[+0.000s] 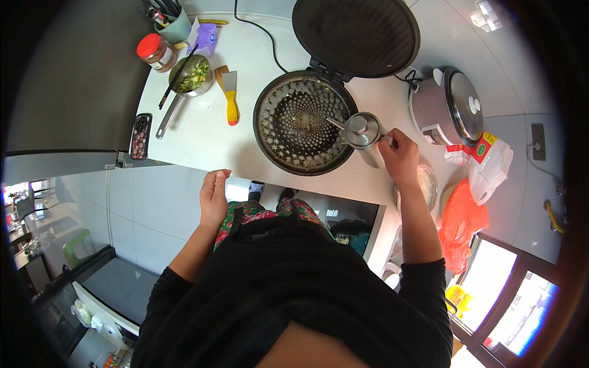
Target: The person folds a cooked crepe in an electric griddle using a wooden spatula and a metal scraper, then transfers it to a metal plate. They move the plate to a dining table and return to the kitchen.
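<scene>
My right hand is closed around the handle of a shiny metal oil pot with a lid and a thin spout. The pot is held at the right rim of a round electric griddle, its spout pointing over the plate. White patches and a raised pattern cover the griddle's dark lower plate. The upper plate stands raised behind it. My left hand hangs in front of the counter edge, fingers loosely bent and holding nothing. Left of the griddle lies a scraper with a yellow handle.
A saucepan holds chopped greens, with dark chopsticks across it. Around it are a red-lidded jar, a utensil cup and a phone. To the right are a rice cooker, a glass bowl and a red plastic bag.
</scene>
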Demonstrator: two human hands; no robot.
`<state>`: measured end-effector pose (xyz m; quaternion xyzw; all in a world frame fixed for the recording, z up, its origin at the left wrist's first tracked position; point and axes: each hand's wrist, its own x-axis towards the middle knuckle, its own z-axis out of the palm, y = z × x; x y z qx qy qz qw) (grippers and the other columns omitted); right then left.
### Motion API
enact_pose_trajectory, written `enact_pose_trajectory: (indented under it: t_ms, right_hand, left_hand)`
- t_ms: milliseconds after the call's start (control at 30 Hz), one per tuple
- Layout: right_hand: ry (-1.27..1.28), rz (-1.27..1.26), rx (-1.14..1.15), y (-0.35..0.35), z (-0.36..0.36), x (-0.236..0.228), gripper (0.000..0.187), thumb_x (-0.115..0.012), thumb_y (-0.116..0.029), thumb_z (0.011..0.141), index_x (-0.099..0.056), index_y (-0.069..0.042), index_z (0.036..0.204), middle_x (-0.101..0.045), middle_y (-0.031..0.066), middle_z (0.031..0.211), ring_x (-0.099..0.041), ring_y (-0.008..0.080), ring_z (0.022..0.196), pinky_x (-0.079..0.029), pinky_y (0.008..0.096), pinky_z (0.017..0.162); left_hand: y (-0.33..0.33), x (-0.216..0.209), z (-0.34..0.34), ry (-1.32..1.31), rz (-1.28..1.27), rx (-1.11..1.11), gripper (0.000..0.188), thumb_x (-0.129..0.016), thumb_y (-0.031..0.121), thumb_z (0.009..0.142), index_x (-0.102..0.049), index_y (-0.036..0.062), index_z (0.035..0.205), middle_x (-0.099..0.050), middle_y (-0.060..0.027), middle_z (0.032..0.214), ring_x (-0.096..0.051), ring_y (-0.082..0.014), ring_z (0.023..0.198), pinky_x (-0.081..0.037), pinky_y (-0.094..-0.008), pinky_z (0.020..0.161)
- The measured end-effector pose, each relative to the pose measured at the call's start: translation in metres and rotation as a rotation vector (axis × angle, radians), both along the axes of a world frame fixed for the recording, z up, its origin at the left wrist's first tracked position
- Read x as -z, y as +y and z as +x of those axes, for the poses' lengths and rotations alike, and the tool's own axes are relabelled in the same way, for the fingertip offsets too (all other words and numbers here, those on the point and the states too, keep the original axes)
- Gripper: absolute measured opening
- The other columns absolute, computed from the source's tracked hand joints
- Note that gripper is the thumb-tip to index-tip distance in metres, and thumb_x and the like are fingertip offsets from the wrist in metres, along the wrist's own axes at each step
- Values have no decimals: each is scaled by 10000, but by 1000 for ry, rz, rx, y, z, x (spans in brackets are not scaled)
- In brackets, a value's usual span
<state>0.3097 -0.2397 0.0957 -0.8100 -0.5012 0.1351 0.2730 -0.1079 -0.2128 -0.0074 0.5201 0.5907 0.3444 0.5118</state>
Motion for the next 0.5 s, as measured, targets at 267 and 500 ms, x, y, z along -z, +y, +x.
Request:
enact_pose_trajectory:
  t_ms: [267, 500]
  right_hand:
    - [-58, -16, -20, 3, -3, -2, 208, -697, -206, 811, -634, -9, 803, -513, 105, 586, -495, 223, 514, -433, 361, 539]
    - [96, 25, 3, 0, 9, -1, 174, -690, -159, 812, -626, -1, 784, -470, 53, 573, -438, 124, 533, -397, 306, 529]
  left_hand:
    - [4, 7, 0, -22, 7, 7, 348, -476, 282, 1077, -657, -15, 1066, -659, -97, 1048, -600, -180, 1033, -452, -311, 957]
    - [6, 9, 5, -32, -28, 18, 355, -478, 289, 1076, -659, -15, 1062, -665, -94, 1047, -600, -180, 1031, -451, -311, 951]
